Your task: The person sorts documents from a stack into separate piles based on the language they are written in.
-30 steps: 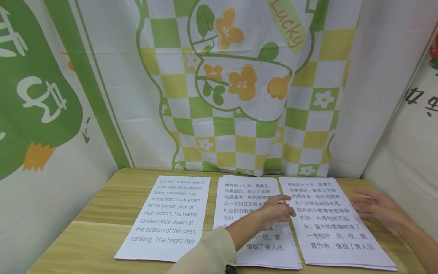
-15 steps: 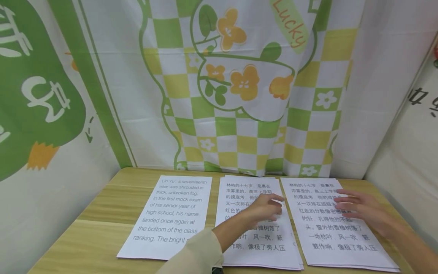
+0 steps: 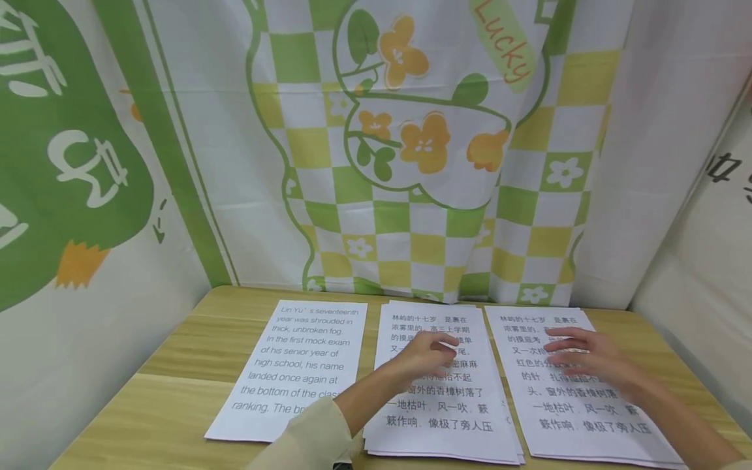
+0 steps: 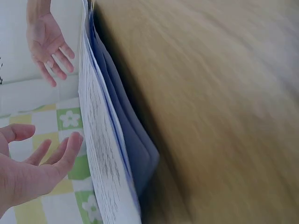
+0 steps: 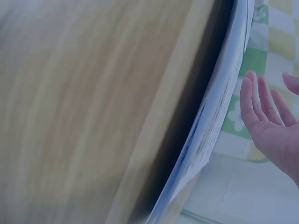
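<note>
Over the middle stack of printed paper [image 3: 446,411] hovers my left hand [image 3: 425,356], its fingers relaxed and slightly bent, holding nothing. My right hand [image 3: 593,359] hangs above the right stack of printed paper [image 3: 564,391], fingers loosely spread. Both stacks carry large Chinese text, and each hand covers some of the lines. In the left wrist view, the left hand [image 4: 37,168] stays apart from the page face, with the other hand farther off. The right wrist view has the right hand [image 5: 271,116] with empty, parted fingers beside the sheets' edge.
A sheet with English text [image 3: 294,365] lies on the left of the wooden table [image 3: 158,391], partly behind the left sleeve [image 3: 311,431]. A patterned curtain [image 3: 399,222] hangs behind the table's back edge. Pale side walls rise at left and right.
Both hands have shifted left: the left hand from the gap between the stacks to over the middle stack, the right hand from the right stack's outer edge to above its text.
</note>
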{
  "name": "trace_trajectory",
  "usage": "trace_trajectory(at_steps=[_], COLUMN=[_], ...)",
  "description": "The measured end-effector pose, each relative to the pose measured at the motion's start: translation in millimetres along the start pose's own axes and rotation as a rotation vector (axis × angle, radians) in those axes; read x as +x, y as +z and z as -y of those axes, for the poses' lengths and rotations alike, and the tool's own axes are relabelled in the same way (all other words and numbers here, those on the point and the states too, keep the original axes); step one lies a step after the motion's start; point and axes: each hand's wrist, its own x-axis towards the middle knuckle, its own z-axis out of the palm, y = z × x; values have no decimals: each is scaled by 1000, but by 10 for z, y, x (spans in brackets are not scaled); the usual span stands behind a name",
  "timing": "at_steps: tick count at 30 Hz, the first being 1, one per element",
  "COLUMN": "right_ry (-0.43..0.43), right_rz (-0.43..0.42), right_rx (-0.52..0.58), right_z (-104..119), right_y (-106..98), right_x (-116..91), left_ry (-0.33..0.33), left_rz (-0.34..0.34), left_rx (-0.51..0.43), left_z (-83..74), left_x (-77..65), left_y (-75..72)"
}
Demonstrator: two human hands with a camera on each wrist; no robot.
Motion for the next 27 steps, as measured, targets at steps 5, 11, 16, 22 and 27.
trace_trajectory(at_steps=[5,11,16,22,27], right_ry=[-19,-2,0,8,15], right_rz=[29,67,83,101,130], right_rx=[19,44,75,107,170], right_z=[66,136,174,219,262], right_y=[80,196,301,399,481], right_x=[35,76,120,164,216], left_ry=[0,-9,-23,-53,-83], left_rz=[-25,-44,-67,-107,-149], left_rx=[-8,5,6,10,22], left_z=[32,79,104,115,147], left_x=[-66,-153,-208,-263,-289], left_y=[-179,-400,-549,-680,-757])
